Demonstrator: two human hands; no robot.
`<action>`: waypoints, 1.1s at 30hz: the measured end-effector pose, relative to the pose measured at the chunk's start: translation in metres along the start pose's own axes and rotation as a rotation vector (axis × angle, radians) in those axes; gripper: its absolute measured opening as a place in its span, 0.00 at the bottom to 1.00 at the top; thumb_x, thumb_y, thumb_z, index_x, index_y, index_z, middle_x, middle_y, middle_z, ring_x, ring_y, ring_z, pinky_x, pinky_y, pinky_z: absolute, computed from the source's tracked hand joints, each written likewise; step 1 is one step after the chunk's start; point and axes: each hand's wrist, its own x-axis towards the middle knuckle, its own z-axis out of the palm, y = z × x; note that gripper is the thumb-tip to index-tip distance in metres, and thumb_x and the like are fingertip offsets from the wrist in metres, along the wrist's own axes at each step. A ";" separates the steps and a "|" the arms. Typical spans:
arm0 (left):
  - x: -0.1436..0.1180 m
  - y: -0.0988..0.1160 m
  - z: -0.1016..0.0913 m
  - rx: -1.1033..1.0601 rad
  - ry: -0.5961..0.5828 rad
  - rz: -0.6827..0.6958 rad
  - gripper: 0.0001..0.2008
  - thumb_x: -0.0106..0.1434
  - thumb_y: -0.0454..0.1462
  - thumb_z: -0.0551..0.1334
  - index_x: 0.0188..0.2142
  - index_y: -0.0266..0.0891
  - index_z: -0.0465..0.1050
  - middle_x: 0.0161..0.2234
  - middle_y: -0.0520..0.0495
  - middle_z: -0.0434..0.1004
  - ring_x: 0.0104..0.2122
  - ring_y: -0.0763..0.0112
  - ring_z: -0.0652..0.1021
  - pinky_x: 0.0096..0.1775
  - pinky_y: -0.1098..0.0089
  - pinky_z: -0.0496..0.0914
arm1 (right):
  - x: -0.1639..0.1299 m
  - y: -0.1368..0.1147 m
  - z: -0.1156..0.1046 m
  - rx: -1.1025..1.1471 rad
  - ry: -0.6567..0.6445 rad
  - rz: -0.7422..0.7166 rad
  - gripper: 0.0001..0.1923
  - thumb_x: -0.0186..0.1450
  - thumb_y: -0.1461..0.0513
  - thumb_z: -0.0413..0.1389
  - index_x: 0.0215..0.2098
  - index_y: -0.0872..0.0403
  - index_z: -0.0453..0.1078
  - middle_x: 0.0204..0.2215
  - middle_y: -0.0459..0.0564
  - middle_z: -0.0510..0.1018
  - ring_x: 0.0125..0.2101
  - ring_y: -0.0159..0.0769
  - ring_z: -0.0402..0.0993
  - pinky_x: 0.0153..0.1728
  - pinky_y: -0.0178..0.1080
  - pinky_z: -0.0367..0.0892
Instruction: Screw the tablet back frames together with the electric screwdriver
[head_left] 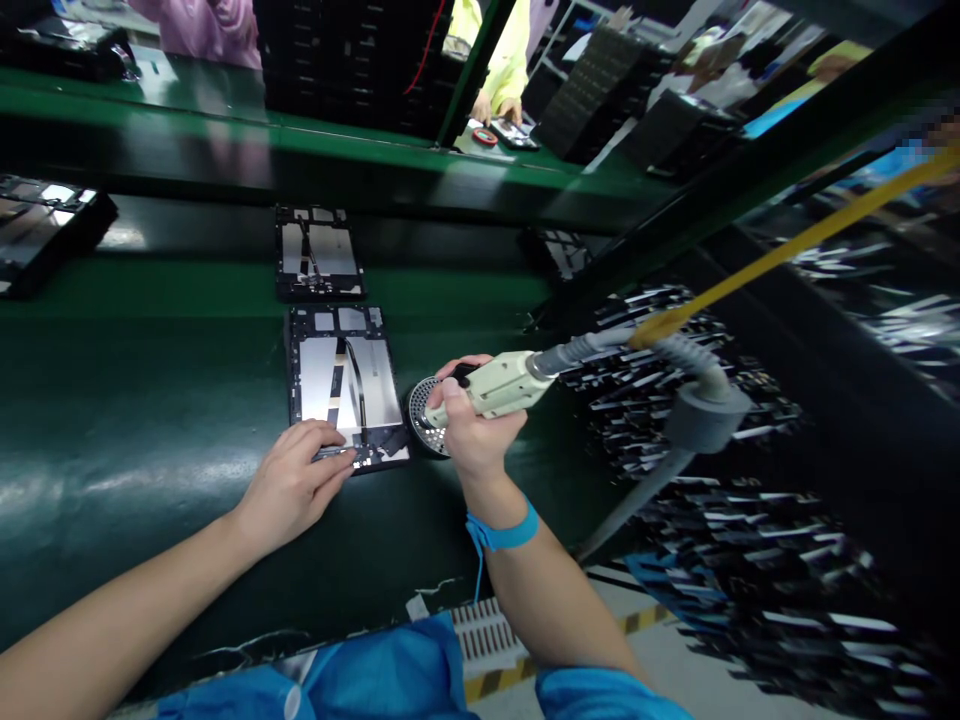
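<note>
An opened tablet back (345,385) with bare metal plates and a ribbon cable lies on the green belt (135,400) in front of me. My left hand (296,485) rests flat on its near left corner, fingers pressing the frame. My right hand (469,425) grips a beige electric screwdriver (499,385), whose tip points down over a small round perforated screw dish (426,420) just right of the tablet. A grey cord and yellow cable (787,245) run from the tool up to the right.
A second opened tablet (319,250) lies farther up the belt. Another device (41,225) sits at far left. Stacked black trays (352,60) stand beyond. Other workers' hands (499,108) work across the line. A rack of many parts (750,480) fills the right.
</note>
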 end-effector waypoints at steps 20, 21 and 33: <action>0.000 -0.002 0.004 -0.095 -0.013 -0.066 0.18 0.67 0.38 0.67 0.56 0.41 0.73 0.53 0.38 0.76 0.55 0.53 0.76 0.55 0.50 0.74 | -0.046 -0.041 0.046 0.200 -0.378 0.094 0.13 0.66 0.61 0.62 0.48 0.48 0.68 0.39 0.47 0.80 0.22 0.29 0.74 0.26 0.39 0.77; 0.000 -0.002 0.004 -0.093 -0.014 -0.068 0.18 0.68 0.38 0.67 0.56 0.41 0.73 0.53 0.38 0.76 0.55 0.53 0.76 0.54 0.50 0.74 | -0.046 -0.041 0.046 0.207 -0.384 0.099 0.13 0.67 0.61 0.62 0.48 0.48 0.68 0.39 0.47 0.80 0.22 0.29 0.74 0.26 0.39 0.77; -0.001 -0.003 0.000 -0.139 -0.036 -0.062 0.15 0.68 0.37 0.65 0.54 0.39 0.74 0.54 0.37 0.76 0.56 0.54 0.76 0.56 0.52 0.73 | -0.048 -0.038 0.046 0.152 -0.409 0.103 0.11 0.64 0.63 0.63 0.45 0.48 0.71 0.35 0.46 0.78 0.28 0.34 0.77 0.31 0.40 0.78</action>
